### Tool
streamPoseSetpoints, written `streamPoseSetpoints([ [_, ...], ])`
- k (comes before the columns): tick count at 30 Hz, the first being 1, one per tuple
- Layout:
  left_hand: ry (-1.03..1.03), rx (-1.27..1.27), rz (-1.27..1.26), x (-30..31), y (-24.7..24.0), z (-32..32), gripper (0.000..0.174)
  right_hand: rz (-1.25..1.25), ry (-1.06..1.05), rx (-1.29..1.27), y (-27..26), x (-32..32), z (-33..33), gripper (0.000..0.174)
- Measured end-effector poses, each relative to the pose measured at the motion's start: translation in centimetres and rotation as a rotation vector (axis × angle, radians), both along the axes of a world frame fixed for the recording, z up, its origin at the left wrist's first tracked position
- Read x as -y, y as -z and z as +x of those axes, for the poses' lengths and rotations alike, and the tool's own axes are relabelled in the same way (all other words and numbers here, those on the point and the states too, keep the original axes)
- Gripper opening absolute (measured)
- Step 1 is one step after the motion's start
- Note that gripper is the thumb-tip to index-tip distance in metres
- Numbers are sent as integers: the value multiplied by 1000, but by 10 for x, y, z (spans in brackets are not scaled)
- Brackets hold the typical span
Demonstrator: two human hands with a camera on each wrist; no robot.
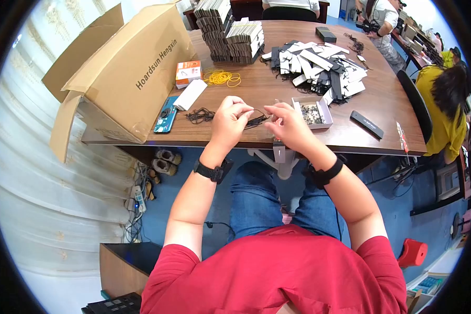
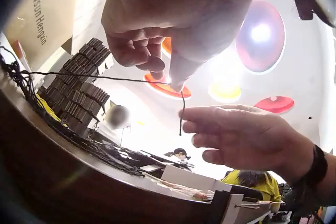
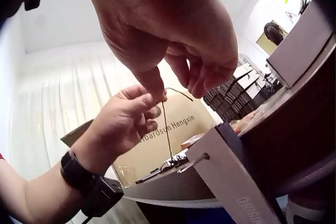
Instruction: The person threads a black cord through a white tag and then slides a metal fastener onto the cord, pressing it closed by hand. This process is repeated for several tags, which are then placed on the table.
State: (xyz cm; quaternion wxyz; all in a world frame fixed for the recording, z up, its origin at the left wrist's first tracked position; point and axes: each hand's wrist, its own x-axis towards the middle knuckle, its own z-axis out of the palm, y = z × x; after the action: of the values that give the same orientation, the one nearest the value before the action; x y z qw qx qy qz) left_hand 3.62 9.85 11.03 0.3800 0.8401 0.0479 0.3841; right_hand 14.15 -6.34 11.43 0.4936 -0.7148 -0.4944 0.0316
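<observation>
My left hand pinches a thin black cord between thumb and finger, above the table near its front edge. From the pinch, one stretch of cord runs to a tangle of black cords on the tabletop, and a short free end hangs down. Close by is my right hand, its thumb and fingers apart in the right wrist view. In the left wrist view, its fingertips are right at the hanging end. An open box of small metal pieces sits beside the right hand.
A large cardboard carton, a blue phone-like item, a white box and yellow cords lie left. Stacked cards and a pile of black-and-white tags stand behind. A dark bar lies right. A person in yellow sits right.
</observation>
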Motion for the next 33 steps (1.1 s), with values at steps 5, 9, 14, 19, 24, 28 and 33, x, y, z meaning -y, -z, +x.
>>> streamPoseSetpoints([
  [5,114,42,-63,7,-8,-4,7,33,62,49,18,-22,3,20],
  [9,-35,-95,227,-5,4,-6,5,65,34,28,6,-12,-1,15],
  [14,-121,-234,421,-30,48,-5,6,176,-52,-76,-24,38,-9,15],
  [19,-250,-199,316,-42,56,-7,5,725,-3,-191,-74,120,-20,15],
  [24,-379,-183,336,-32,43,-13,31,274,63,-40,-104,166,-33,11],
  [28,-161,-76,440,49,-20,-41,45,-117,-84,88,-67,140,-46,8],
  [33,518,-107,-67,115,-11,-62,41,-41,-148,241,-32,112,-63,9],
])
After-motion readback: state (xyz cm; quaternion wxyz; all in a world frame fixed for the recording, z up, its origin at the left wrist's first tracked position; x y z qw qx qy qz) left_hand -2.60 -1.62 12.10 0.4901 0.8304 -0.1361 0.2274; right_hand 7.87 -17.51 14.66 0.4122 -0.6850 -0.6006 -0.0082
